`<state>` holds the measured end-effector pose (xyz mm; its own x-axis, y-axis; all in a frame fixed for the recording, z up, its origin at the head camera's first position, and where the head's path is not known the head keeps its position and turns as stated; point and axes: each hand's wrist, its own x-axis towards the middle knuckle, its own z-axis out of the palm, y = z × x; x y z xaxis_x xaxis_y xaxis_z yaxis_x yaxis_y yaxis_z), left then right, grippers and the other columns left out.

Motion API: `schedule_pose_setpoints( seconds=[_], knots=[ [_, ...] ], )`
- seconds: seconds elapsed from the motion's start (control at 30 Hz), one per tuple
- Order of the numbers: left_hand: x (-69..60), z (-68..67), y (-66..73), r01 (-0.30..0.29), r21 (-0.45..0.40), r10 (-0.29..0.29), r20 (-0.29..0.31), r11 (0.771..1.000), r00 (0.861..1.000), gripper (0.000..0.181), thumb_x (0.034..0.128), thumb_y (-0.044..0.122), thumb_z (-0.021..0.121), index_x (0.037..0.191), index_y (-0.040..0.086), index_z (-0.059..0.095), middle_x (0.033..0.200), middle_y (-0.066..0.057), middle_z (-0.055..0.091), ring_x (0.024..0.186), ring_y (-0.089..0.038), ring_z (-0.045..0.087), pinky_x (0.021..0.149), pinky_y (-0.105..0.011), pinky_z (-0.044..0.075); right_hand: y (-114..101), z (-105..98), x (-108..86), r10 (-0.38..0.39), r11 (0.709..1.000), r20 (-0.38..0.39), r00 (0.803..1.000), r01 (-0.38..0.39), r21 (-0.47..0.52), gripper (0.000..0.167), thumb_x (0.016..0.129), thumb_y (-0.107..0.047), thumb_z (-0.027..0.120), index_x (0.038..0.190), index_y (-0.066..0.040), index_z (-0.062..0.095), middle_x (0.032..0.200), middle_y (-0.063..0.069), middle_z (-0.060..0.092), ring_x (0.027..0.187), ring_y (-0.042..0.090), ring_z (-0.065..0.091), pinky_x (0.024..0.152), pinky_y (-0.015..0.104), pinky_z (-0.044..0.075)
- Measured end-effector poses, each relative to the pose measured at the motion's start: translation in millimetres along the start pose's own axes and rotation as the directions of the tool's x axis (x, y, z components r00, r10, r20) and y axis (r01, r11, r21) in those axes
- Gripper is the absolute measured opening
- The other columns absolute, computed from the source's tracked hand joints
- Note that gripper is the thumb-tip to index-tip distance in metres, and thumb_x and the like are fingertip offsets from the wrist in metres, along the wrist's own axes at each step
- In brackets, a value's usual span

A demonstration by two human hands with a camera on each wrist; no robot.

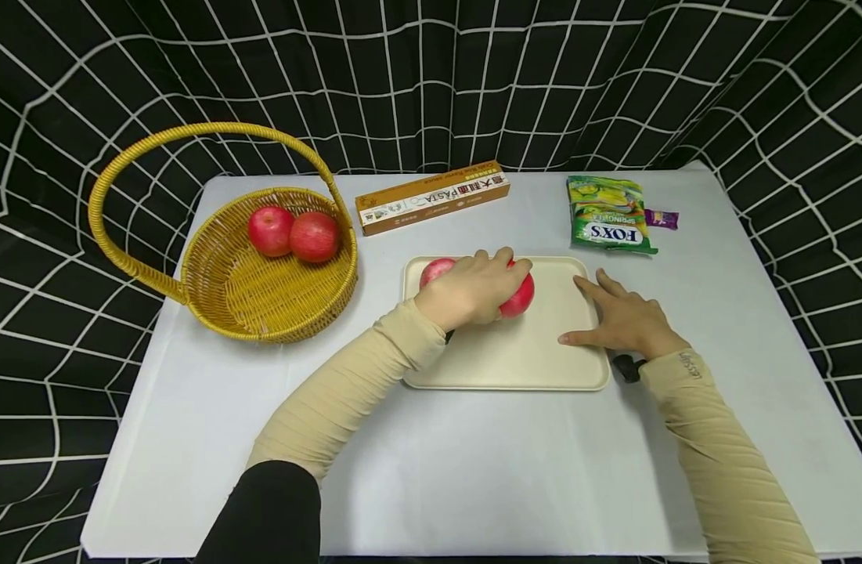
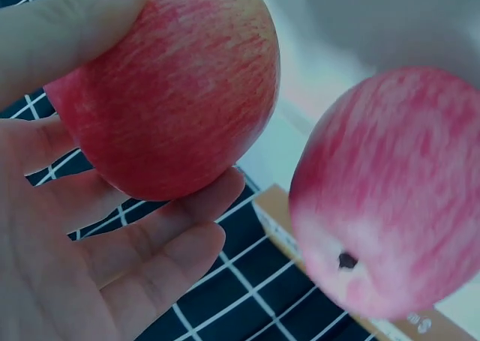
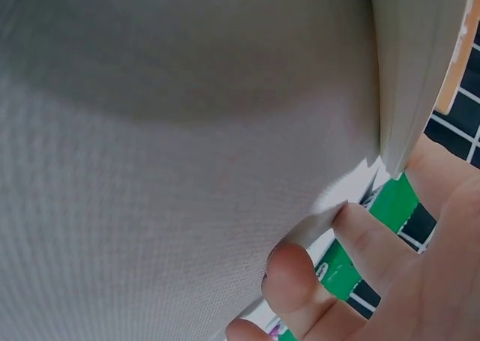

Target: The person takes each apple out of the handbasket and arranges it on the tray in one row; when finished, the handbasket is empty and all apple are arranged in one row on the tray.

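Observation:
On a cream tray [image 1: 501,368] lie two red apples. The left hand [image 1: 473,288] grips the right-hand apple [image 1: 519,293], fingers and thumb round it, also seen with the apple [image 2: 172,94] in the left wrist view. Beside it on the left is the other apple [image 1: 436,270], partly hidden by the hand; the left wrist view shows this apple [image 2: 390,191] with its dark stem end. At the tray's right edge the right hand [image 1: 624,319] is spread, thumb over the rim; the right wrist view shows its fingers [image 3: 371,243] by the tray edge.
A yellow wicker basket [image 1: 283,333] with a tall handle holds two apples [image 1: 271,231] at the left. Behind the tray lies a pasta box [image 1: 433,197]. A green FOX'S bag [image 1: 609,213] and a small purple packet [image 1: 661,219] lie at the back right.

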<state>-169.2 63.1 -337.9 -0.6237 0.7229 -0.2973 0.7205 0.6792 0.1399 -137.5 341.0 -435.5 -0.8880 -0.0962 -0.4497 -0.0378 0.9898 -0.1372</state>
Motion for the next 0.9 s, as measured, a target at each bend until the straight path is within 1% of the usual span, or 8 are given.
schedule_pose_setpoints(
  seconds=[0.2, 0.33, 0.5, 0.6, 0.7, 0.83, 0.9],
  knots=[
    [12.2, 6.0, 0.8, 0.007, 0.001, -0.007, 0.006, 1.0, 1.0, 0.057, 0.0999, 0.033, 0.065, 0.149, 0.013, 0.044, 0.14, -0.011, 0.054, 0.113, -0.031, 0.063, 0.099, -0.043, 0.057, 1, -1, 0.3, 0.008, 1.0, 0.002, 1.0, -0.008, -0.002, 0.129, 0.07, -0.094, 0.059, 0.167, -0.022, 0.013, 0.17, 0.031, 0.011, 0.138, 0.07, 0.036, 0.099, 0.081, 0.038],
    [19.4, 9.5, 0.9, 0.001, 0.018, -0.001, 0.014, 1.0, 1.0, 0.053, 0.101, 0.033, 0.062, 0.147, 0.012, 0.046, 0.139, -0.012, 0.056, 0.115, -0.031, 0.063, 0.103, -0.042, 0.055, 1, -1, 0.7, 0.009, 1.0, 0.002, 1.0, -0.009, 0.0, 0.129, 0.07, -0.094, 0.059, 0.167, -0.021, 0.014, 0.17, 0.031, 0.011, 0.137, 0.071, 0.037, 0.1, 0.081, 0.038],
    [27.9, 11.7, 2.4, -0.002, 0.003, 0.001, 0.023, 1.0, 1.0, 0.053, 0.1016, 0.032, 0.06, 0.148, 0.011, 0.045, 0.14, -0.013, 0.056, 0.117, -0.032, 0.063, 0.104, -0.044, 0.055, 0, -1, 0.4, 0.018, 1.0, 0.0, 1.0, -0.018, 0.003, 0.128, 0.071, -0.093, 0.06, 0.167, -0.021, 0.015, 0.17, 0.031, 0.012, 0.137, 0.07, 0.037, 0.1, 0.081, 0.038],
    [33.4, 13.4, 3.5, 0.005, -0.003, -0.005, 0.038, 1.0, 0.999, 0.055, 0.1012, 0.033, 0.062, 0.148, 0.011, 0.045, 0.142, -0.014, 0.055, 0.118, -0.033, 0.063, 0.104, -0.045, 0.055, -1, 0, -0.2, 0.016, 1.0, -0.002, 1.0, -0.016, 0.011, 0.127, 0.072, -0.091, 0.062, 0.167, -0.021, 0.016, 0.17, 0.031, 0.012, 0.138, 0.07, 0.037, 0.1, 0.082, 0.037],
    [38.9, 16.5, 4.6, 0.023, -0.007, -0.023, 0.051, 1.0, 0.998, 0.056, 0.1008, 0.034, 0.062, 0.15, 0.012, 0.044, 0.144, -0.013, 0.054, 0.119, -0.033, 0.063, 0.106, -0.043, 0.054, -2, 0, -0.6, 0.014, 1.0, -0.004, 1.0, -0.014, 0.017, 0.125, 0.072, -0.089, 0.064, 0.167, -0.021, 0.017, 0.17, 0.03, 0.012, 0.138, 0.07, 0.038, 0.099, 0.08, 0.038],
    [44.5, 20.8, 5.1, 0.036, 0.003, -0.036, 0.052, 0.999, 0.998, 0.056, 0.1012, 0.034, 0.061, 0.151, 0.013, 0.044, 0.144, -0.013, 0.054, 0.121, -0.033, 0.063, 0.106, -0.043, 0.053, -2, 1, -0.8, 0.016, 1.0, -0.002, 1.0, -0.016, 0.01, 0.125, 0.072, -0.09, 0.063, 0.167, -0.022, 0.017, 0.171, 0.029, 0.012, 0.137, 0.069, 0.039, 0.098, 0.076, 0.041],
    [45.8, 22.4, 4.7, 0.036, 0.016, -0.036, 0.051, 0.999, 0.998, 0.054, 0.1021, 0.033, 0.059, 0.15, 0.012, 0.045, 0.144, -0.014, 0.055, 0.122, -0.033, 0.063, 0.107, -0.043, 0.053, 0, 1, -0.3, 0.018, 1.0, -0.001, 1.0, -0.018, 0.007, 0.126, 0.072, -0.09, 0.063, 0.167, -0.021, 0.016, 0.171, 0.029, 0.012, 0.137, 0.069, 0.04, 0.098, 0.076, 0.041]
  ],
)
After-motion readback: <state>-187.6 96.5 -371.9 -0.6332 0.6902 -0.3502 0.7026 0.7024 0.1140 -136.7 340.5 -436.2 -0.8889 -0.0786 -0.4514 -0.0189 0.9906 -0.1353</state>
